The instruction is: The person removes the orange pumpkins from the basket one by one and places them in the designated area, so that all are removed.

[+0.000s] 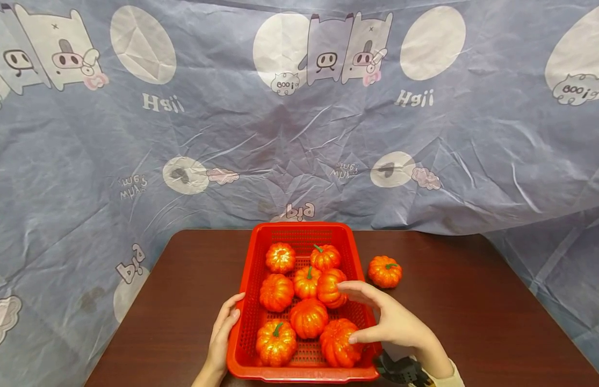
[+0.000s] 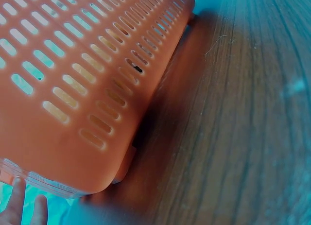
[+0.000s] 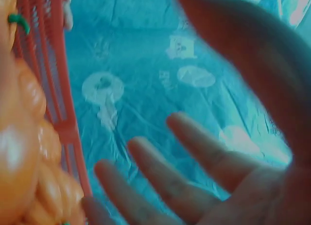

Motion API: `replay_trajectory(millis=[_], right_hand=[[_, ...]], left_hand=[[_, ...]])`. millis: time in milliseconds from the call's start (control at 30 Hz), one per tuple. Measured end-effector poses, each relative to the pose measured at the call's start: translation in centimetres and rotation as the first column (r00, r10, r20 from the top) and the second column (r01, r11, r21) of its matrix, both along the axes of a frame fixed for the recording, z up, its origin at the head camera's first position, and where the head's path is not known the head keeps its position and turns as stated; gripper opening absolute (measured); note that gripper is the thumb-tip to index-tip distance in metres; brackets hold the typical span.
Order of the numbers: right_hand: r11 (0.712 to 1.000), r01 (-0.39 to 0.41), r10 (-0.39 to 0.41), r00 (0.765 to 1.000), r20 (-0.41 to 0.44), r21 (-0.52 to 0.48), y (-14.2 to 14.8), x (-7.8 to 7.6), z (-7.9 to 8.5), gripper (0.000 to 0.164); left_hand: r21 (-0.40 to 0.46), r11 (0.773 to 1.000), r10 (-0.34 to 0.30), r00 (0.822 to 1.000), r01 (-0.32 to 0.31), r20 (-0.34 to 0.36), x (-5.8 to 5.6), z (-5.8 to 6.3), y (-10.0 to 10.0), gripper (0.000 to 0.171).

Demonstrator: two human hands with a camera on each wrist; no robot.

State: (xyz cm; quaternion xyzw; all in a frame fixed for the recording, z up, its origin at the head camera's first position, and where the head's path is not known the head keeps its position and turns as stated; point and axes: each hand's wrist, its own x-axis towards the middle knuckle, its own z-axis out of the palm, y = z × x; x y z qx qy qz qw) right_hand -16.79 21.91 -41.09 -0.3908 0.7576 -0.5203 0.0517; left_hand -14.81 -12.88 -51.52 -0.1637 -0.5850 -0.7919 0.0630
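Several small orange toy pumpkins [image 1: 276, 293] sit in a red plastic basket [image 1: 299, 372] on the table. My left hand [image 1: 223, 336] rests against the basket's left rim; in the left wrist view its straight fingers [image 2: 17, 198] touch the rim of the slotted basket wall [image 2: 63, 152]. Over the basket's right side hovers my right hand [image 1: 393, 317], thumb and fingers spread, nothing between them. Beneath its thumb is a pumpkin [image 1: 339, 344], and near its fingertips another pumpkin [image 1: 331, 288]. In the right wrist view the spread fingers [image 3: 160, 166] stand apart from the pumpkins [image 3: 19, 152].
One more pumpkin [image 1: 385, 272] stands on the dark brown table [image 1: 454, 301], outside the basket to the right. A grey-blue patterned cloth [image 1: 299, 134] hangs behind the table. A black device [image 1: 398, 370] sits at my right wrist.
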Motion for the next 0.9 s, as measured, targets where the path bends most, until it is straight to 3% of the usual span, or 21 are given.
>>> replay_trajectory(millis=[100, 267, 667, 900], right_hand=[[0.999, -0.045, 0.046, 0.998, -0.036, 0.016, -0.6, -0.1, -0.3, 0.074], [0.993, -0.049, 0.061, 0.992, -0.109, 0.112, -1.4, 0.0, -0.7, 0.071], [0.954, -0.003, 0.028, 0.997, -0.079, 0.299, -2.2, 0.4, -1.0, 0.070], [0.919, 0.002, 0.050, 0.991, -0.122, 0.394, -2.3, 0.6, -1.0, 0.075]], left_hand=[[-0.002, 1.000, -0.003, 1.000, 0.003, -0.001, 0.0, 0.0, 0.0, 0.040], [-0.011, 1.000, 0.009, 1.000, -0.008, 0.016, 0.1, 0.1, 0.0, 0.039], [-0.008, 1.000, 0.006, 1.000, -0.006, 0.005, 0.1, 0.1, 0.0, 0.039], [-0.019, 1.000, 0.023, 1.000, -0.023, 0.017, 0.1, 0.0, 0.1, 0.039]])
